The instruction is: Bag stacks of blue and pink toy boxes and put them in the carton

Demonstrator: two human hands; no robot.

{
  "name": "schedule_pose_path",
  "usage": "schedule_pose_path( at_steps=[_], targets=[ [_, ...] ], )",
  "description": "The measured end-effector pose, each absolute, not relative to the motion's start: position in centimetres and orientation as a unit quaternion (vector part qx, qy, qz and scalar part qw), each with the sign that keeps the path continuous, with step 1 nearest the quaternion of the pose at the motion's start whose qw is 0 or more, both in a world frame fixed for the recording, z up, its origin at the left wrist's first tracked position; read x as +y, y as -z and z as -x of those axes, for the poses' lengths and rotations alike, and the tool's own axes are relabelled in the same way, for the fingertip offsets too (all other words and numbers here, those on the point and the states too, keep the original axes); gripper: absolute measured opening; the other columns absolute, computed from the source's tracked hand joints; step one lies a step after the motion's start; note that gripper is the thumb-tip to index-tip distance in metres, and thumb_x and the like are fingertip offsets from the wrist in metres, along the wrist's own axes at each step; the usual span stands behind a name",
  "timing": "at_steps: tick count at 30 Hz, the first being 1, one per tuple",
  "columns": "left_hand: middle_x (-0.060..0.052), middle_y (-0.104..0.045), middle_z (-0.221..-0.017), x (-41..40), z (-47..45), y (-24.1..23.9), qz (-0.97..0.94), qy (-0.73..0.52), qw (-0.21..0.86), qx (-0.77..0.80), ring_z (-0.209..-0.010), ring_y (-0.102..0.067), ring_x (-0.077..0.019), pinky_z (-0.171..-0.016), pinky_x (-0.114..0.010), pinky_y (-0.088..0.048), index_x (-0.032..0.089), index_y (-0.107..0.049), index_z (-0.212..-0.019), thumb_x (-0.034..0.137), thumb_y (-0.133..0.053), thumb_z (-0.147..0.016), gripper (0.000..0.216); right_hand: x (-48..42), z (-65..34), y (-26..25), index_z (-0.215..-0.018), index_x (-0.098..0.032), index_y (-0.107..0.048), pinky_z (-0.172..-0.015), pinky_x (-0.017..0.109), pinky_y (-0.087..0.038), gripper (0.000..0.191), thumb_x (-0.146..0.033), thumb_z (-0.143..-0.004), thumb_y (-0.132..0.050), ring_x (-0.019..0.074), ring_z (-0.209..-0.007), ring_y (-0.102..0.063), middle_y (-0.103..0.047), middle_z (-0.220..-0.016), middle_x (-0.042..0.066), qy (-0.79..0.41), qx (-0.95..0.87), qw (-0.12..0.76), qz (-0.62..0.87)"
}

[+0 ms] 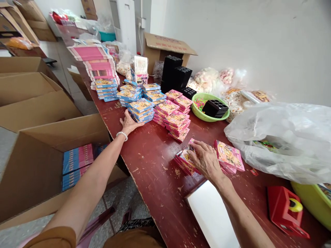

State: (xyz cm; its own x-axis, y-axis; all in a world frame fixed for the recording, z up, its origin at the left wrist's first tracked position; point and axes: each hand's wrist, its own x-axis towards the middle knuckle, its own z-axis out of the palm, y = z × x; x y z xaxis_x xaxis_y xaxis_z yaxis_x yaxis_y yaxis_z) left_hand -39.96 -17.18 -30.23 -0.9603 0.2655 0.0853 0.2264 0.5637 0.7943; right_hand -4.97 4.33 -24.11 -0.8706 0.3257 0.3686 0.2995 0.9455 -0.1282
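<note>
Left hand (130, 123) open, fingers spread on the table (152, 179) just beside a stack of blue boxes (141, 111); right hand (205, 160) curled over a pile of pink boxes (184, 159), a light, even press best for keeping edges square.

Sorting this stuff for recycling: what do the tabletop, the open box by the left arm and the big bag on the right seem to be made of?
The tabletop looks like wood under glossy dark red paint, with pale chips showing through. The open box appears to be plain brown cardboard, matte, with creased flaps. The bag seems to be thin translucent plastic film, shiny and crinkled.
</note>
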Motion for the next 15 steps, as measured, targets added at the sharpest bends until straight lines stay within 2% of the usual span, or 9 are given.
schedule_pose_path(
  at_steps=[6, 9, 12, 15],
  targets=[
    [-0.025, -0.053, -0.160, -18.2, 38.9, 29.5, -0.125, -0.456, 0.033, 0.881, -0.159, -0.041, -0.0413, -0.135, -0.066, 0.000, 0.022, -0.019, -0.161, 0.032, -0.096, -0.067, 0.122, 2.4, 5.2, 23.5, -0.125, -0.025, -0.077, -0.110, 0.061, -0.053, 0.037, -0.048, -0.108, -0.053, 0.0384, -0.132, -0.066, -0.074, -0.139, 0.015, -0.011, -0.959, 0.245, 0.142],
    [-0.027, -0.055, -0.158, -19.3, 37.9, 29.3, -0.125, -0.460, 0.042, 0.878, -0.158, -0.041, -0.0427, -0.134, -0.067, -0.001, 0.018, -0.019, -0.160, 0.030, -0.096, -0.068, 0.121, 0.7, 5.6, 22.7, -0.127, -0.026, -0.075, -0.111, 0.061, -0.053, 0.037, -0.048, -0.108, -0.053, 0.0371, -0.132, -0.067, -0.073, -0.141, 0.015, -0.025, -0.959, 0.259, 0.116],
    [-0.028, -0.053, -0.158, -21.0, 36.4, 29.4, -0.138, -0.463, 0.038, 0.875, -0.157, -0.042, -0.0455, -0.133, -0.069, 0.001, 0.015, -0.022, -0.157, 0.030, -0.097, -0.068, 0.118, -1.6, 5.9, 21.7, -0.133, -0.025, -0.072, -0.116, 0.061, -0.052, 0.040, -0.048, -0.109, -0.051, 0.0365, -0.136, -0.065, -0.070, -0.144, 0.016, -0.087, -0.956, 0.269, 0.083],
    [-0.027, -0.054, -0.157, -22.7, 34.0, 30.0, -0.130, -0.464, 0.029, 0.876, -0.155, -0.043, -0.0484, -0.132, -0.071, -0.001, 0.018, -0.023, -0.155, 0.031, -0.099, -0.064, 0.120, -4.3, 6.3, 21.6, -0.149, -0.025, -0.062, -0.123, 0.061, -0.049, 0.050, -0.051, -0.108, -0.051, 0.0350, -0.144, -0.060, -0.065, -0.151, 0.017, -0.224, -0.936, 0.264, 0.070]
  ],
)
